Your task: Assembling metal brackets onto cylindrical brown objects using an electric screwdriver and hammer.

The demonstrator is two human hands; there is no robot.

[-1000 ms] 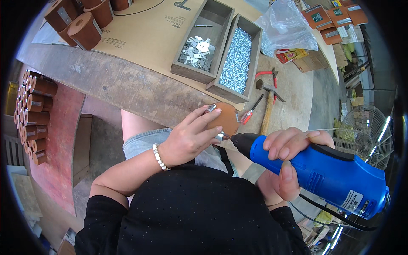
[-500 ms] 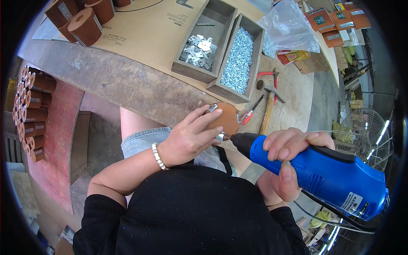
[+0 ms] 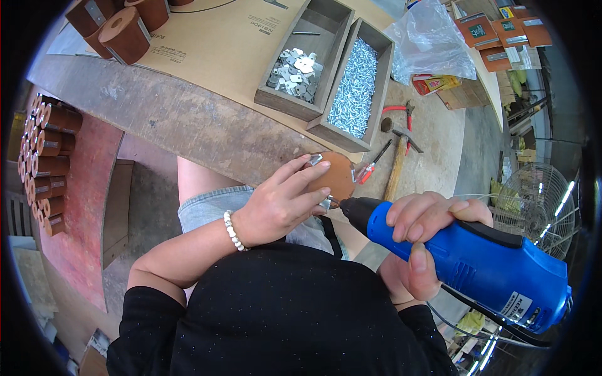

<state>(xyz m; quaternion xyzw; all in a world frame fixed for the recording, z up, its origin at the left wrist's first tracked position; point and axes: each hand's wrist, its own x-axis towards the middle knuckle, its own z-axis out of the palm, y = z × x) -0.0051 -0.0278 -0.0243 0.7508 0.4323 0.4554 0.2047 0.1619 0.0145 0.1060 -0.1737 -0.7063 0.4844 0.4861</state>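
Observation:
My left hand [image 3: 282, 199] is closed round a brown round pot [image 3: 339, 178] with metal strips on its side, at the front edge of the workbench. Only its flat round face shows well; my fingers cover the rest. In my right hand [image 3: 426, 235] is a blue electric screwdriver [image 3: 480, 255], its cable trailing off to the lower right. The black nose of the tool points left, and its tip meets the pot's near side beside a metal piece. Whether a screw sits at the tip is too small to tell.
On the bench stand a wooden tray of metal plates [image 3: 263, 96] and a wooden tray of screws [image 3: 335, 138]. A hammer [image 3: 395, 168], red-handled pliers [image 3: 409, 119] and a red screwdriver [image 3: 367, 173] lie rightward. Similar brown pots [image 3: 125, 36] stand far left; more are stacked [image 3: 51, 164] leftward.
The blue electric screwdriver has shifted very slightly left and down at its back end. My left hand keeps its hold on the pot, and the view has moved a little.

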